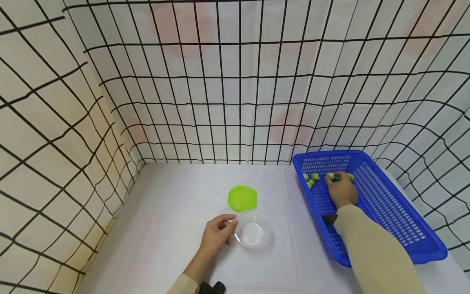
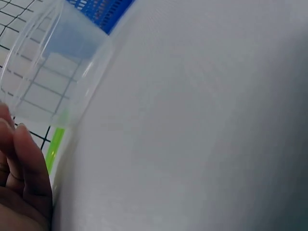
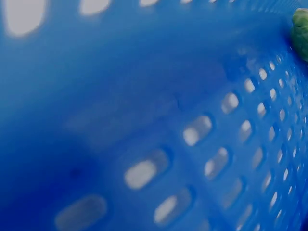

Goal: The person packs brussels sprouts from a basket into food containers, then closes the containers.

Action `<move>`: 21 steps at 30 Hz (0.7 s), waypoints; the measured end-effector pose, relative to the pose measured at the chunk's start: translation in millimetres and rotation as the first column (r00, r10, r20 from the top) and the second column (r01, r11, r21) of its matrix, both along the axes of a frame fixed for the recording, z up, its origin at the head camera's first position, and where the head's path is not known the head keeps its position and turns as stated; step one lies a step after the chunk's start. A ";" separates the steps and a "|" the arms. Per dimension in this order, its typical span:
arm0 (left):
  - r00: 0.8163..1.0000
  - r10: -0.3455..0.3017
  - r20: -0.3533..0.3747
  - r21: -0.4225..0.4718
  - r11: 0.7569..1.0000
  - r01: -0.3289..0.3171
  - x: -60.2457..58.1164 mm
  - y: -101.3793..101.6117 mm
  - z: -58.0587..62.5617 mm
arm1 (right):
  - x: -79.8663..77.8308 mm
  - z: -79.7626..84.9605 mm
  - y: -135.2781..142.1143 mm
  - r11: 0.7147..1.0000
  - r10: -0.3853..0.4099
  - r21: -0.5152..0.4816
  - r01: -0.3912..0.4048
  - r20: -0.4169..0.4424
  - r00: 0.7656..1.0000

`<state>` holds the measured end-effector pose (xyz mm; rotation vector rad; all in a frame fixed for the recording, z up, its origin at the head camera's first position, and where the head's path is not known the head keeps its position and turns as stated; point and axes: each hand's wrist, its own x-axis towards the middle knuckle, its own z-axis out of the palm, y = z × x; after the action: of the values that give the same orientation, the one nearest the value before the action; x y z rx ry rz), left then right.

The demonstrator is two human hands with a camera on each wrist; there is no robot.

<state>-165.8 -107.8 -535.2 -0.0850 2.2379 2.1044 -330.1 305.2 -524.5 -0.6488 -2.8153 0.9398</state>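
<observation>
My left hand (image 1: 217,233) pinches the rim of a clear plastic bowl (image 1: 252,234) standing on the white table. In the left wrist view, its fingertips (image 2: 26,149) meet the bowl's side (image 2: 57,62). Just behind the bowl lies a bright green lid (image 1: 242,198). At the right, my right hand (image 1: 342,191) reaches down into a blue perforated basket (image 1: 394,204). A Brussels sprout (image 1: 330,175) is between its thumb and fingers, partly covered by them. Several more sprouts (image 1: 315,177) lie at the basket's far end; one sprout (image 3: 300,36) shows at the right wrist view's edge.
A black wire grid (image 1: 240,102) with white sheeting behind it encloses the table at the back and both sides. The basket's tall walls surround the right hand. White cloth (image 1: 165,212) covers the tabletop.
</observation>
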 end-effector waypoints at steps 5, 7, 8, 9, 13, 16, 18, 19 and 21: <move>0.996 0.092 -0.002 0.021 0.996 -0.092 0.0 4.0 -2.0 | 1.4 -4.1 -0.6 1.000 -0.004 0.019 0.005 -0.025 1.000; 0.993 0.116 0.001 0.033 0.993 -0.116 -0.1 6.4 -1.2 | 1.2 -5.4 0.0 1.000 -0.009 0.023 0.010 -0.030 1.000; 0.992 0.122 0.004 0.035 0.992 -0.122 -0.1 7.4 -0.8 | 1.4 -6.1 0.5 1.000 -0.012 0.023 0.013 -0.034 0.999; 0.992 0.126 0.005 0.037 0.991 -0.126 -0.3 8.2 -0.4 | 1.5 -6.6 0.8 1.000 -0.015 0.022 0.016 -0.039 0.999; 0.994 0.113 0.010 0.023 0.993 -0.113 -0.2 9.3 -0.2 | 2.3 -7.5 1.4 1.000 -0.027 0.008 0.027 -0.052 0.998; 0.995 0.098 0.007 0.006 0.995 -0.098 0.3 9.0 -0.7 | 2.8 -7.1 1.6 1.000 -0.027 -0.004 0.026 -0.055 0.998; 0.996 0.089 0.005 0.001 0.996 -0.089 0.4 8.6 -0.6 | 2.8 -6.9 2.5 1.000 -0.019 -0.015 0.018 -0.059 0.998; 0.996 0.084 0.005 -0.004 0.996 -0.084 0.5 8.3 -0.3 | 2.9 -6.9 3.0 1.000 -0.015 -0.020 0.013 -0.063 0.998; 0.997 0.074 0.009 -0.009 0.997 -0.074 0.3 8.1 0.4 | 3.1 -6.9 4.0 1.000 -0.005 -0.025 0.004 -0.069 0.998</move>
<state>-165.5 -99.8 -534.8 -0.1810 2.2734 2.1256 -327.0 309.2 -531.4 -0.6135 -2.7452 0.9789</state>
